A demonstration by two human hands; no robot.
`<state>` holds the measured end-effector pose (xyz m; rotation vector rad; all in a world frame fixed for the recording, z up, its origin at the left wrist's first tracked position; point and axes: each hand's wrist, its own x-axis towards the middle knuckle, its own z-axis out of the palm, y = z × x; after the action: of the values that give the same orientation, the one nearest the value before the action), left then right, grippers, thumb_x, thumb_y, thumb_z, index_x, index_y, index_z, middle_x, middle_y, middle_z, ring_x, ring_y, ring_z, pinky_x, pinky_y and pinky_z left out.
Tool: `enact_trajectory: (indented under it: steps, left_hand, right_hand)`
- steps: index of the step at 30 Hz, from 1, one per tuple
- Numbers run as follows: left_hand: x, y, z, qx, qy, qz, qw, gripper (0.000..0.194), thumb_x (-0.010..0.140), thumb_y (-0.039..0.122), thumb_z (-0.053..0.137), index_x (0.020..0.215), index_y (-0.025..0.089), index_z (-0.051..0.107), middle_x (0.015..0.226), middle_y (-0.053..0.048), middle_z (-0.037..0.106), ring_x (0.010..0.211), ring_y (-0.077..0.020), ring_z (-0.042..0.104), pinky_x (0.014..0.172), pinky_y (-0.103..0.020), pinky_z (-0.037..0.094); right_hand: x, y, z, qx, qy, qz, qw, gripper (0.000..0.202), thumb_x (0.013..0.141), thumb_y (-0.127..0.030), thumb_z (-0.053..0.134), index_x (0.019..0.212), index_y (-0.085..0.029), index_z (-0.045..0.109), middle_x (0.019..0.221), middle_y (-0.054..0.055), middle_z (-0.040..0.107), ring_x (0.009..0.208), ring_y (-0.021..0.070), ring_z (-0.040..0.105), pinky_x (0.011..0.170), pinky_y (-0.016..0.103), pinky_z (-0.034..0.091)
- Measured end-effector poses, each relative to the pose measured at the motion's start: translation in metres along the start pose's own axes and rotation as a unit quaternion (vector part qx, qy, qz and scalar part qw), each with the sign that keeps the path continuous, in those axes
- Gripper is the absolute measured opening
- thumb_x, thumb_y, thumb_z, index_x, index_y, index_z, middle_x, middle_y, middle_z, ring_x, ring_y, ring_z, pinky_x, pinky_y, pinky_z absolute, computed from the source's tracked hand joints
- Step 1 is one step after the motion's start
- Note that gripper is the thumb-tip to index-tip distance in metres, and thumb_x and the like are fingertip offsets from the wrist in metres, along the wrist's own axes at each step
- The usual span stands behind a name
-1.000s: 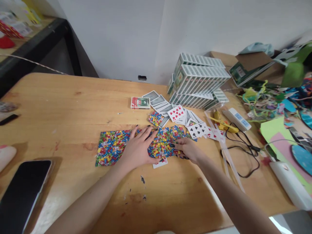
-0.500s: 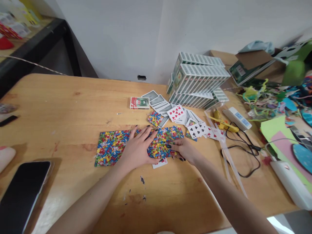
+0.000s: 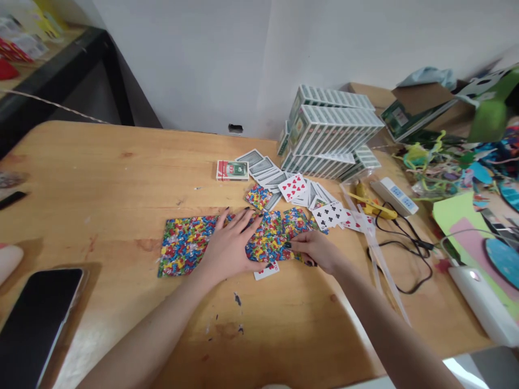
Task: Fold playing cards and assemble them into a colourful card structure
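Left fingers [image 3: 238, 222] are splayed flat on the confetti-patterned sheet [image 3: 184, 243], right fingers [image 3: 299, 246] pinching a small patterned piece [image 3: 295, 218] at its 3 o'clock end (dark nails on both, btw). Loose cards [image 3: 265, 168] sprawl toward 1–2 o'clock on the counter [image 3: 121, 178], phone [image 3: 38, 319] around 8.

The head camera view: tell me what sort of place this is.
Probably a craft workspace: a glue gun and colourful scraps share the wooden table with loose playing cards.
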<state>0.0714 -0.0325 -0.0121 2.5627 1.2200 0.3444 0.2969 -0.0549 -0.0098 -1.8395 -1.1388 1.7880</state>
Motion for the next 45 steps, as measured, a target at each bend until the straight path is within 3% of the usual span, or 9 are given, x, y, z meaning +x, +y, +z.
enact_trajectory:
  steps: [5, 13, 45]
  left_hand:
    - [0.001, 0.000, 0.000, -0.006, 0.001, 0.003, 1.000, 0.084, 0.055, 0.063, 0.057, 0.126, 0.021, 0.039, 0.136, -0.010, 0.033, 0.125, -0.0282, 0.028, 0.105, -0.046, 0.004]
    - [0.001, -0.001, -0.002, -0.010, 0.002, 0.005, 1.000, 0.080, 0.053, 0.060, 0.060, 0.124, 0.028, 0.041, 0.136, -0.007, 0.033, 0.122, -0.0288, 0.032, 0.104, -0.047, 0.007]
    - [0.002, -0.004, -0.001, -0.020, 0.002, 0.005, 1.000, 0.076, 0.054, 0.057, 0.061, 0.123, 0.031, 0.043, 0.136, -0.005, 0.033, 0.122, -0.0300, 0.032, 0.103, -0.048, 0.011]
  right_hand:
    - [0.003, 0.000, 0.007, 0.028, 0.025, 0.004, 0.999, 0.015, 0.064, -0.025, 0.058, 0.054, -0.016, 0.052, 0.029, -0.007, 0.045, 0.025, 0.0043, 0.035, 0.029, 0.015, 0.023]
    - [0.001, -0.008, 0.017, 0.026, 0.031, 0.007, 0.999, 0.021, 0.065, -0.020, 0.052, 0.046, -0.018, 0.044, 0.027, -0.006, 0.046, 0.023, 0.0046, 0.035, 0.028, 0.015, 0.025]
    - [0.004, -0.016, 0.022, 0.008, 0.019, 0.023, 1.000, 0.023, 0.068, -0.018, 0.051, 0.045, -0.018, 0.045, 0.024, -0.007, 0.044, 0.021, 0.0059, 0.036, 0.027, 0.016, 0.025]
